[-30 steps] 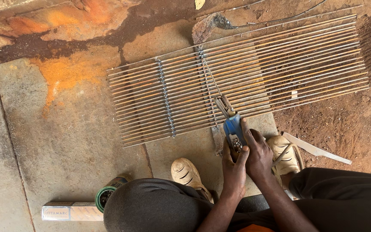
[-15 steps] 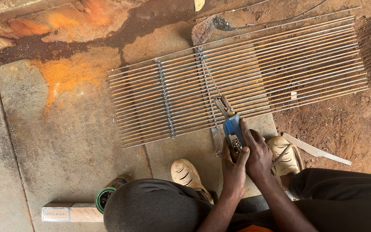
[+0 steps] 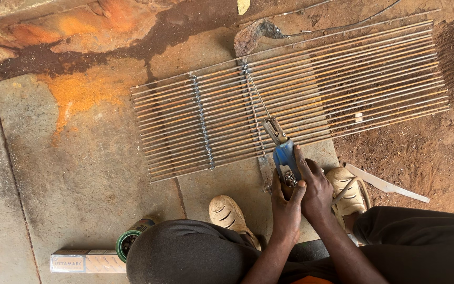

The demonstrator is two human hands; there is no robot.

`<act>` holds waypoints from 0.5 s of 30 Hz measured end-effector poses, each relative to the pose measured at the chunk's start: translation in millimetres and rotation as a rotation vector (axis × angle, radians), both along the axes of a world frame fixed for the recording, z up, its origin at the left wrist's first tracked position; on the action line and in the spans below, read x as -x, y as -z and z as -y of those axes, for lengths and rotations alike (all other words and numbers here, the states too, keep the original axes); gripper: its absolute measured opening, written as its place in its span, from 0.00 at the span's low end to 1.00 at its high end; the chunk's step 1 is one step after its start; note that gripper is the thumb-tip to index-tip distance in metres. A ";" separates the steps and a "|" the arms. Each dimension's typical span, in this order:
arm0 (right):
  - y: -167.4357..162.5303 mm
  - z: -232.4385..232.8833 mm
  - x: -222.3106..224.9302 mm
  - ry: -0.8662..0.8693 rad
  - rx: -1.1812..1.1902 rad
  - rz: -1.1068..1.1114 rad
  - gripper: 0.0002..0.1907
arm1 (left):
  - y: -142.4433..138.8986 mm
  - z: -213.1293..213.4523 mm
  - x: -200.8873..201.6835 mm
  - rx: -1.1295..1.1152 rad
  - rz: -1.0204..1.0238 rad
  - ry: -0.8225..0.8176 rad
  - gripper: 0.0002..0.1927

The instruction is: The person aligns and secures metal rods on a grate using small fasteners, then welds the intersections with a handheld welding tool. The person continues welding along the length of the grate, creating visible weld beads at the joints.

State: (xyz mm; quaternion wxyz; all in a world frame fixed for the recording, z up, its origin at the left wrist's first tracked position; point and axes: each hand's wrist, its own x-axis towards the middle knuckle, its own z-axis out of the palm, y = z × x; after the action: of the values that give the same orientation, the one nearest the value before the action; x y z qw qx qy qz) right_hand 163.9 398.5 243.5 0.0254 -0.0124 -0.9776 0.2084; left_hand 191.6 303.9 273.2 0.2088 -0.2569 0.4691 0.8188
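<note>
On the concrete floor (image 3: 80,173), a grille (image 3: 290,94) of thin rods lies flat, its long axis running left to right, tilted slightly up to the right.
Both hands close around a blue holder (image 3: 285,155) at the grille's near edge: right hand (image 3: 317,189) beside left hand (image 3: 286,202). Its electrode (image 3: 256,97) points away and slightly left, along the middle crossbar (image 3: 253,113). This looks like welding that bar, though no arc shows; the next joint calls for a steady tip.
</note>
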 end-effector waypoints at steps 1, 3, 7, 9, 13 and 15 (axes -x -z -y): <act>1.2 -0.6 0.4 0.001 -0.005 0.000 0.50 | 0.6 -0.4 0.4 0.007 -0.011 -0.004 0.58; 2.9 -2.0 -0.3 0.005 -0.016 0.007 0.52 | 1.4 -1.2 -1.0 0.020 -0.026 -0.009 0.59; 6.4 -3.8 -0.9 0.023 -0.019 0.033 0.50 | 2.2 -1.7 -2.5 0.040 -0.023 0.001 0.60; 8.4 -4.3 -1.2 0.021 -0.032 0.029 0.49 | 1.4 -1.3 -2.5 0.036 -0.053 -0.013 0.60; 11.8 -5.8 -2.7 0.020 -0.006 0.012 0.51 | -2.1 -0.4 -1.5 0.042 -0.017 -0.005 0.59; 13.5 -5.1 -2.8 0.025 -0.020 0.009 0.47 | -3.6 0.1 0.0 0.035 -0.009 -0.008 0.59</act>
State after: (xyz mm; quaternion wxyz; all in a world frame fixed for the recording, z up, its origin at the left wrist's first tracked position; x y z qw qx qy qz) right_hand 166.6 403.6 230.0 0.0239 -0.0253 -0.9796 0.1980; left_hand 191.6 303.9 276.8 0.1987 -0.2587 0.4834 0.8123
